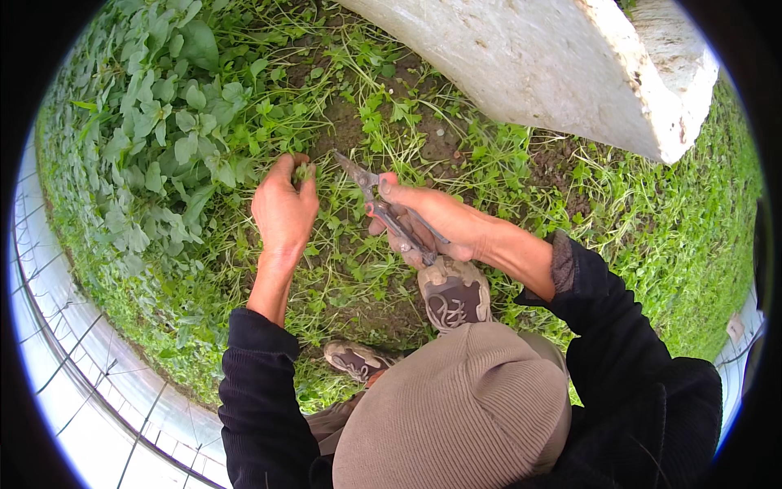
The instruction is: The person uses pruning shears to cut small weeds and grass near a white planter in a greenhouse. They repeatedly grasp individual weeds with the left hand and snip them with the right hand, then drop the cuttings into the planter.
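Note:
My right hand [421, 223] is closed around a pair of red-and-grey pruning shears [391, 211], whose blades point up and left over low green plants. To the left, my left hand [286, 205] has its thumb and fingers drawn together at a bit of greenery [300, 174]; the fingertips are partly hidden, so how firmly they pinch it is unclear. The blade tips lie a short way right of my left fingertips, apart from them. Cut or flattened leafy stems [391, 140] and dark soil [342, 125] lie around and beyond both hands.
Taller broad-leaved plants [183, 116] grow at the left. A large whitish, dirt-marked object [537, 67] slants across the upper right. My shoes [455, 293] stand among the greens below my hands. A framed wall with pale sheeting [91, 391] curves along the lower left.

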Motion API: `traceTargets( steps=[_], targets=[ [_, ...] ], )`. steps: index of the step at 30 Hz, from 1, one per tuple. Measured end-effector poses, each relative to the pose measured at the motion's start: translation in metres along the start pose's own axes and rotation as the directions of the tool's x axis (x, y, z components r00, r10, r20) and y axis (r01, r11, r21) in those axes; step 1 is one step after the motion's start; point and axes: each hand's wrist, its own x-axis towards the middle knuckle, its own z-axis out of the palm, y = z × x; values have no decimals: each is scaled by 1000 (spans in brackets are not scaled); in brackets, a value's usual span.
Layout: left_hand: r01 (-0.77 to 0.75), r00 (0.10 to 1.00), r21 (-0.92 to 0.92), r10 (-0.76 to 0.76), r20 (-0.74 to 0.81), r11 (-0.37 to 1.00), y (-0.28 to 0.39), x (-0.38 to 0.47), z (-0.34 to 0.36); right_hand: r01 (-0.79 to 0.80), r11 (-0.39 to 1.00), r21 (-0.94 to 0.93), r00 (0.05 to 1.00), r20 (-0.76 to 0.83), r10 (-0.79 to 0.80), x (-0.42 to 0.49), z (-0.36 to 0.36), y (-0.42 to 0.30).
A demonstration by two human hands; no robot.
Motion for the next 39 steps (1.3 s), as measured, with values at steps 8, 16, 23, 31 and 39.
traceTargets(
  steps=[8,16,23,31,39],
  targets=[
    [39,970,256,-99,224,966,8,0,-13,-47,998,-40,998,26,48,-1,-10,10],
    [23,932,248,-110,345,969,7,-8,-27,-21,997,-73,1000,8,22,2,-15,19],
    [25,999,-110,-28,-25,994,11,2,-12,72,996,-55,997,39,-70,6,-9,5],
    [349,933,-336,-358,36,875,16,33,9,26,999,34,993,112,-30,30,-4,-11],
    [345,916,-457,-400,-26,820,11,38,16,15,991,130,995,98,-28,28,-1,-9]
  ],
)
